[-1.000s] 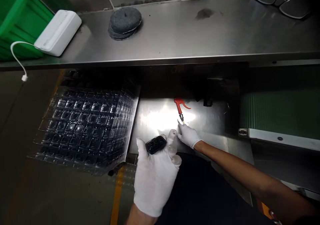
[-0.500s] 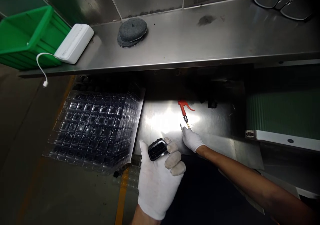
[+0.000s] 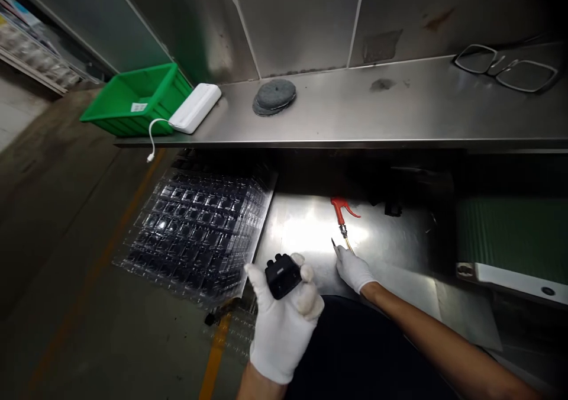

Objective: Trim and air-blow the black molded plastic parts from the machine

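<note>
My left hand (image 3: pixel 286 323), in a white glove, holds a small black plastic housing (image 3: pixel 283 276) between thumb and fingers. Two round knobs stick up along its far edge. My right hand (image 3: pixel 352 268), gloved too, is closed on a thin dark pointed tool (image 3: pixel 333 242) whose tip points away from me; the tool's exact kind is not clear. Just beyond the right hand a red air blow gun (image 3: pixel 341 209) lies on the metal worktop (image 3: pixel 293 222), its hose running toward that hand.
Stacked clear trays of dark parts (image 3: pixel 195 222) stand at the left. A steel shelf (image 3: pixel 337 116) crosses above, bearing a green bin (image 3: pixel 133 104), a white power bank (image 3: pixel 195 109), grey round pads (image 3: pixel 276 94) and eyeglasses (image 3: pixel 506 68). A green panel with white edge (image 3: pixel 510 278) is at the right.
The black housing has been turned in my left hand, so its knobbed side shows instead of its open face. The camera view has tilted upward and left. My right hand keeps the pointed tool.
</note>
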Motion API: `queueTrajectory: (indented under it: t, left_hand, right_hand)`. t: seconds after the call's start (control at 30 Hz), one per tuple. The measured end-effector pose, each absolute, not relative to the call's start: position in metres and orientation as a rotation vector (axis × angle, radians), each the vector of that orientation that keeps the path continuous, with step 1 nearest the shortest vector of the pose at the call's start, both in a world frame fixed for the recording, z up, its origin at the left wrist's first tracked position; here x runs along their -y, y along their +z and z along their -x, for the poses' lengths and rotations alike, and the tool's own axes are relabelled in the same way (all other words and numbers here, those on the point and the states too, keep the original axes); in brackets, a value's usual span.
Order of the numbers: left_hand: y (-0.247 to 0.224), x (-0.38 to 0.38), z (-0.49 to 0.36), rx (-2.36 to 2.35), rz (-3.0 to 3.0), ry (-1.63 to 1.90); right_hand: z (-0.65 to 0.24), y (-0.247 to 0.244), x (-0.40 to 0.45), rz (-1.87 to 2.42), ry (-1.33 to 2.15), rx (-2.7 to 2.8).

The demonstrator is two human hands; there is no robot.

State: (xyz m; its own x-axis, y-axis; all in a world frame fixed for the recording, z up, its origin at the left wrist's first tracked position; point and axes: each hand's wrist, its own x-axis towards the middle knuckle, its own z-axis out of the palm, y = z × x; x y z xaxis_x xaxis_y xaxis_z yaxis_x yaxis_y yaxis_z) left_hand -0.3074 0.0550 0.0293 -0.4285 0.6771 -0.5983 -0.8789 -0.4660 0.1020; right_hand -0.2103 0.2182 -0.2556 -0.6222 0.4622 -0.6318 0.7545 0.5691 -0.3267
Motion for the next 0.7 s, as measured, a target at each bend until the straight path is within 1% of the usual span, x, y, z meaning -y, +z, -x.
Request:
queueTrajectory:
  t: [0.13,0.37,0.7]
  left_hand:
    - [0.035,-0.05,0.316,-0.426,0.717,2.009]
    - [0.032,-0.035,0.312,-0.458,0.703,2.023]
    - [0.038,-0.039,0.312,-0.255,0.729,1.965]
  right_hand:
    - [0.209,-0.259,-0.219,-0.966,-0.805,-2.327]
    - [0.205,-0.263,-0.217,-0.972,-0.801,-2.341]
    - [0.203,-0.269,-0.216,-0.988,-0.778,-2.372]
